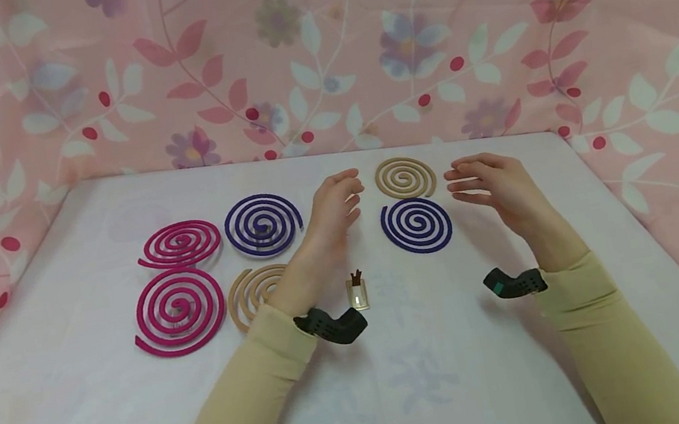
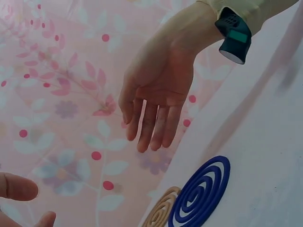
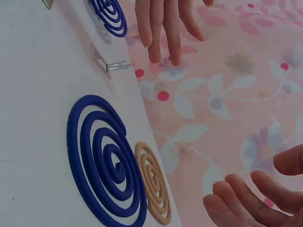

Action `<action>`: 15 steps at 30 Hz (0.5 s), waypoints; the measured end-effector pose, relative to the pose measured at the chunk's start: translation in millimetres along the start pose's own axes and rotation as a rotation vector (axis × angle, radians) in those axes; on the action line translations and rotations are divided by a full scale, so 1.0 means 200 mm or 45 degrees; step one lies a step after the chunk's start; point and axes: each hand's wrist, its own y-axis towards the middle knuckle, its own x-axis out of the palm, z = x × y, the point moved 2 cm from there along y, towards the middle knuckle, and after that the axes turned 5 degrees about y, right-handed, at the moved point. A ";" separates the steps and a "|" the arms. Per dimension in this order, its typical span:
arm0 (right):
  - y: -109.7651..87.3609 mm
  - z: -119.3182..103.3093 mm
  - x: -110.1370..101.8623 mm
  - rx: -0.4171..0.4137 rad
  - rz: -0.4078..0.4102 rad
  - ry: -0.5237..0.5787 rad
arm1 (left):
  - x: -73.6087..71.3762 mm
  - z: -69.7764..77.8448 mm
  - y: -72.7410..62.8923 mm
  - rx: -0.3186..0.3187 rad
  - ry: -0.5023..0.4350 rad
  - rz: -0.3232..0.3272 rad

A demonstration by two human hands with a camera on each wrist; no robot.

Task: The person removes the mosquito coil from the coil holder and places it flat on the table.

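Above the table, both hands are held apart and neither holds anything. The left hand (image 1: 334, 211) has its fingers loosely bent, between the two groups of mosquito coils. Facing it, the right hand (image 1: 498, 185) has relaxed fingers, just right of a blue mosquito coil (image 1: 417, 222) and a tan mosquito coil (image 1: 404, 177) lying flat, edges together. Below the left hand, a small metal coil stand (image 1: 357, 294) has upright prongs. Another silver stand (image 3: 116, 66) shows in the right wrist view; the left hand mostly hides it in the head view.
At the left are a blue coil (image 1: 263, 227), two pink coils, one at the back (image 1: 182, 240) and one in front (image 1: 179, 306), and a tan coil (image 1: 232, 301) partly covered by the left arm. Stands show under some. A flowered pink curtain (image 1: 286, 62) borders the white table (image 1: 439, 391).
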 end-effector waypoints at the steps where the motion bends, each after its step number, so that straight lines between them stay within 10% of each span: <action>1: 0.00 -0.01 0.01 -0.008 -0.002 0.011 | -0.01 0.01 0.00 0.008 -0.009 0.003; 15: -0.11 -0.11 0.20 -0.153 -0.065 -0.013 | -0.32 0.18 -0.19 0.144 0.270 -0.141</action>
